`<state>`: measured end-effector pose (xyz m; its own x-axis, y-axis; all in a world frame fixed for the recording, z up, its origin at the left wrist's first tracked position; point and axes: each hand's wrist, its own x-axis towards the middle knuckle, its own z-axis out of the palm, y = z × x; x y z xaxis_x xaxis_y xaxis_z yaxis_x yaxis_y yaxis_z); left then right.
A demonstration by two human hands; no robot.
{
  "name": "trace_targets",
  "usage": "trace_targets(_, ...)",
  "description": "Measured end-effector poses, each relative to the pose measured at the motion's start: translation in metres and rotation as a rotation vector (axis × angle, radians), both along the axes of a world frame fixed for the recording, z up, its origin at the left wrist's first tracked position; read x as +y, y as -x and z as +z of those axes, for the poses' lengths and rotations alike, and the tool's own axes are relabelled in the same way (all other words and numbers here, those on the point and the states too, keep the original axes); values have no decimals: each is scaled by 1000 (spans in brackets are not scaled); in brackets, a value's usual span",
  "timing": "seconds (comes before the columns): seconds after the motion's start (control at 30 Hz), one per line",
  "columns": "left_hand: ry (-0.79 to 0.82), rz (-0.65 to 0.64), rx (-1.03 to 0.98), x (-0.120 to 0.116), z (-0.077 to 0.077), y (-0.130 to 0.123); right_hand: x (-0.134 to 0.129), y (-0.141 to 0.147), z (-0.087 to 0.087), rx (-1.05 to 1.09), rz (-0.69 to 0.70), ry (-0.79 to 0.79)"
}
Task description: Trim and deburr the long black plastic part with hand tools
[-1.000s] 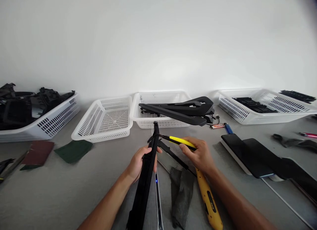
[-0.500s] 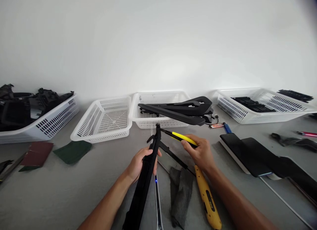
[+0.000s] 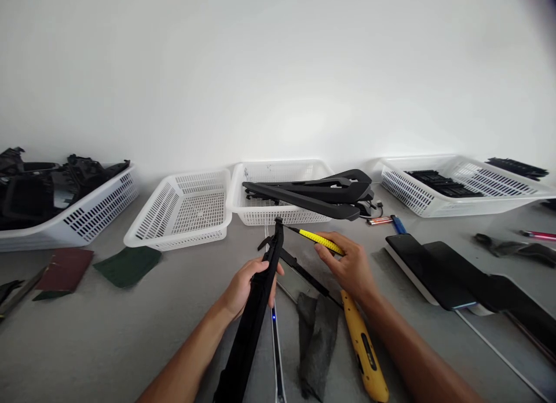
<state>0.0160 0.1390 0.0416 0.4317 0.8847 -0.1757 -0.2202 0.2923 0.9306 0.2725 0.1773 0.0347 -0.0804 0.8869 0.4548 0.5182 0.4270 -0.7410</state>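
Note:
My left hand is wrapped around a long black plastic trim piece, which slants upward away from me. In my right hand is a slim yellow-handled utility knife, gripped between thumb and fingers. The knife's dark, narrow tip points left and meets or nearly meets the far end of the trim piece; I cannot tell if they touch. Beneath the hands lie a black caliper-like tool, a dark grey cloth and a yellow-bodied hand tool.
White baskets line the wall: one with black parts, an empty one, one with long trim pieces, and one with black slatted parts. Sandpaper sheets lie left; a phone lies right, with a white cable.
My right hand has shifted slightly left, and the knife has rolled a little, showing less of its black side. My left hand and the trim piece have barely moved.

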Motion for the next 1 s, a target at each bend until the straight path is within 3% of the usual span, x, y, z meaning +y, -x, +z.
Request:
trace_targets(0.4,-56,121,34,6,-8,4,0,4,-5,-145,137,-108)
trace_targets(0.57,-48,119,40,6,-7,3,0,4,-7,-95,123,-72)
trace_targets(0.73,-32,150,33,4,-4,4,2,3,-12,-104,202,0)
trace_targets(1.0,-24,149,22,6,-5,5,2,3,-16,-59,169,-26)
